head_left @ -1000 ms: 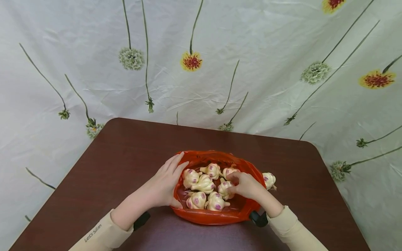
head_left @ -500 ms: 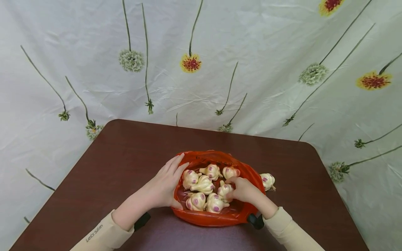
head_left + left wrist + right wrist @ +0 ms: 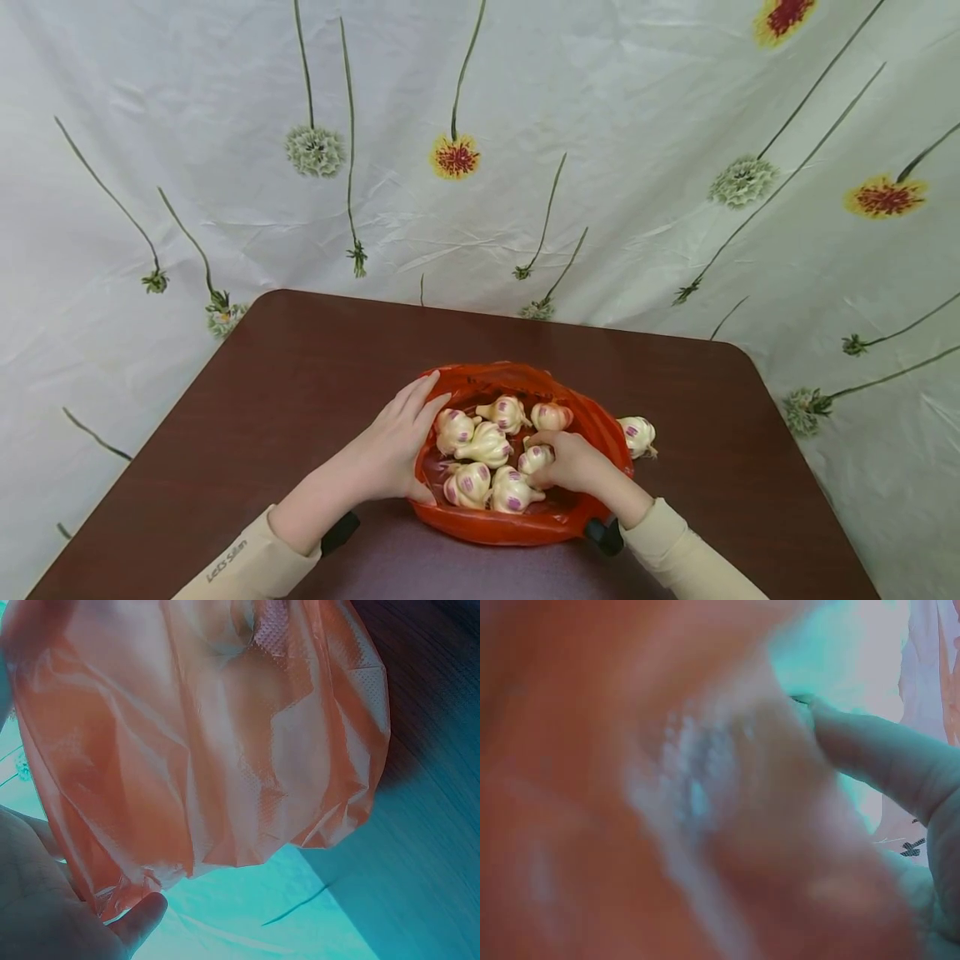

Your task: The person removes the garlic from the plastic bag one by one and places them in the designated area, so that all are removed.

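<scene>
In the head view an orange-red plastic bag [image 3: 491,529] lies on the table with its mouth spread wide. Inside are several garlic bulbs [image 3: 513,489] with purple marks. My left hand [image 3: 390,450] rests on the bag's left rim with fingers extended and spread apart; the left wrist view shows its thumb [image 3: 142,919] against the crinkled plastic. My right hand [image 3: 573,462] reaches inside over the right rim, its thumb and fingers around a garlic bulb [image 3: 534,460]. The right wrist view is mostly blurred plastic, with one finger [image 3: 885,754] showing and the bulb hidden.
Another garlic bulb [image 3: 638,437] lies on the dark brown table [image 3: 315,358], just right of the bag. A pale flower-printed cloth [image 3: 637,100] hangs behind the table's far edge. A dark wrist device [image 3: 603,536] sits under the right wrist, close to the bag.
My right hand has moved left, and its fingers have come around the garlic bulb. My left hand keeps its place on the bag's rim. The head view has tilted slightly upward.
</scene>
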A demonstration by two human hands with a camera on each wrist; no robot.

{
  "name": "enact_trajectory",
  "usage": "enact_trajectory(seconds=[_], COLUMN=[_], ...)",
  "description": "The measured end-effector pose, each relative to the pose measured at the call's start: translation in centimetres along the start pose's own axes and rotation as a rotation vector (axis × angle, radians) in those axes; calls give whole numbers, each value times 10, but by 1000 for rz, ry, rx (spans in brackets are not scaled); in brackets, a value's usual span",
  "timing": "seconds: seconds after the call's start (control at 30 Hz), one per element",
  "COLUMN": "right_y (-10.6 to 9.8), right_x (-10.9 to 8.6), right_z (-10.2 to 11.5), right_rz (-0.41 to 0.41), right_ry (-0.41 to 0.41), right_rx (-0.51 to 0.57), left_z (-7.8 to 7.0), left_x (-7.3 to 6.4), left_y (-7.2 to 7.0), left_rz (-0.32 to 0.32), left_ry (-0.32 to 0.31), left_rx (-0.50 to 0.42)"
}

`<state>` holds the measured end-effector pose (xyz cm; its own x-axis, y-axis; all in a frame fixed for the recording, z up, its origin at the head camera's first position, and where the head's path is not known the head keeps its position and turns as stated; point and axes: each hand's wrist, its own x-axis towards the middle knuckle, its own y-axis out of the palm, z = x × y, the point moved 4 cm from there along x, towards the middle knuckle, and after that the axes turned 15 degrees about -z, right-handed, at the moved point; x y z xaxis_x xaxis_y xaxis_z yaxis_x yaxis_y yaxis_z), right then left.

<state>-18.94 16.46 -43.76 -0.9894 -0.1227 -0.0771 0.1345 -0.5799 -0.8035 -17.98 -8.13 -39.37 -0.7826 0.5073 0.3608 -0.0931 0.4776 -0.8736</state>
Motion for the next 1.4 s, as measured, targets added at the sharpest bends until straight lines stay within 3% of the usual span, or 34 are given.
enact_trajectory(seconds=[0.33, 0.53, 1.03, 1.4], right_y=[-15, -35, -76, -104], right_x=[-4, -6, -16, -21], right_z=[0, 4, 7, 3], right_rz=[-37, -82, -128, -186], right_ry=[45, 11, -37, -40], right_rx=[-21, 5, 151, 376], left_z=[4, 6, 7, 8], left_x=[2, 4, 9, 10], left_y=[-2, -4, -6, -9], left_rz=[9, 36, 40, 24], left_ry=[-24, -42, -84, -75], left_rx=[-16, -33, -50, -61])
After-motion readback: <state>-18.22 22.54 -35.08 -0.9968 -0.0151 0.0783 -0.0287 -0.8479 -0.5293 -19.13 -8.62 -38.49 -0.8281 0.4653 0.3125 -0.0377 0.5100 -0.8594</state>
